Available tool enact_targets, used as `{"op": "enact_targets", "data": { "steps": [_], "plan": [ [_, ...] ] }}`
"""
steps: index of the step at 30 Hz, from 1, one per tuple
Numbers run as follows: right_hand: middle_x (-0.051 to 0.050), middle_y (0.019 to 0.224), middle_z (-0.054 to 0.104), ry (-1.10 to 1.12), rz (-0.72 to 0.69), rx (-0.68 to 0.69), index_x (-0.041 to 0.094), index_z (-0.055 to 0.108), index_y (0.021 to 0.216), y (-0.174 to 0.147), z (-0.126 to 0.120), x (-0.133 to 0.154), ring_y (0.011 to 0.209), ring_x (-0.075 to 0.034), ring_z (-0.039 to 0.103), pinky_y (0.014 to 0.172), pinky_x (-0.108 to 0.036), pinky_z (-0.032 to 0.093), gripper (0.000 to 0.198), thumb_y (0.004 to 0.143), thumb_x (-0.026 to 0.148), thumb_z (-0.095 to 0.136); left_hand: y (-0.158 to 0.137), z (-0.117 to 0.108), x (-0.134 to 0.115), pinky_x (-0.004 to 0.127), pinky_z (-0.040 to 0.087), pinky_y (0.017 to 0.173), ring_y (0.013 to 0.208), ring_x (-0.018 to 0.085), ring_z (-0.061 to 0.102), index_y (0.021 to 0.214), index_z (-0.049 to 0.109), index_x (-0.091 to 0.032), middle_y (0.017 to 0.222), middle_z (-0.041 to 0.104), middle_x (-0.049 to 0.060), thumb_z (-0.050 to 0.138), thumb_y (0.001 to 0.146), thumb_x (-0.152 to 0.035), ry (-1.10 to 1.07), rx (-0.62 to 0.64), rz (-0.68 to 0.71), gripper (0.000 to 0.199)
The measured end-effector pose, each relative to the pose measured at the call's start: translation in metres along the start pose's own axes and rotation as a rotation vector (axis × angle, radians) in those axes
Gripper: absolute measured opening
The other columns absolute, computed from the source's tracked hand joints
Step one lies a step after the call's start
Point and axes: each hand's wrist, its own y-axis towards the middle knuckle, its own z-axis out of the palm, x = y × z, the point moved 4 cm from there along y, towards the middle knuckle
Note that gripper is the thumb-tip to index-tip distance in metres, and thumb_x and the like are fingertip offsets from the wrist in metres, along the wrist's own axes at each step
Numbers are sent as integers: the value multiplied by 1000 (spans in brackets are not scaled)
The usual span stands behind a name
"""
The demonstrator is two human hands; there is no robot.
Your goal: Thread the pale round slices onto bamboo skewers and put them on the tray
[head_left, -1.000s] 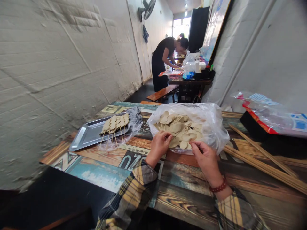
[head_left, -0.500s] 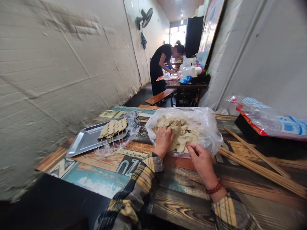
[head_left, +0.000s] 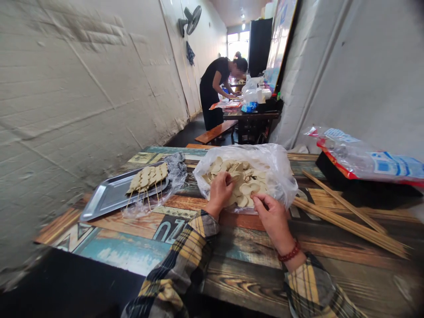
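Note:
A clear plastic bag lies open on the table, full of thin, pale beige round slices. My left hand reaches over the bag's near left side, fingers curled in against the slices; whatever they grip is hidden. At the near right edge of the pile, my right hand pinches thumb and forefinger together. A small brownish tip shows at that pinch, too small to name. To the left, several skewers threaded with similar slices rest on a metal tray, their bare stick ends pointing towards me.
Bare wooden skewers lie on the patterned table to the right. Behind them sits a black tray with plastic packaging. Crumpled clear film touches the metal tray. Farther back, another person bends over a second table.
My left hand's fingers have drawn in from lying over the slices to a tighter curl. My right hand keeps its pinch near the same spot. The whole view has shifted slightly.

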Motion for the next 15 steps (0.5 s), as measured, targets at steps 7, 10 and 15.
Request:
{"op": "enact_targets", "data": {
  "steps": [7,10,15],
  "plan": [
    [-2,66,66,61,51,76,16,70,84,-7,2,3,56,-15,55,49,-24,40,35,81,48,57,-24,-19,8,20,38,55,58,9,50,74,59,-14,66,56,-2,70,68,-38,-842,120,-388,27],
    [-1,64,63,113,62,150,15,70,86,-12,7,0,54,-13,51,46,-23,37,36,80,49,58,-39,-28,6,21,44,57,62,11,60,77,56,-15,71,62,0,74,65,-42,-1052,190,-493,34],
    [3,56,52,133,115,254,14,70,88,-20,13,-3,48,-10,42,44,-22,33,38,79,49,61,-44,-35,7,17,36,48,61,11,62,82,62,-13,76,67,5,74,65,-33,-1085,203,-518,30]
  ]
}}
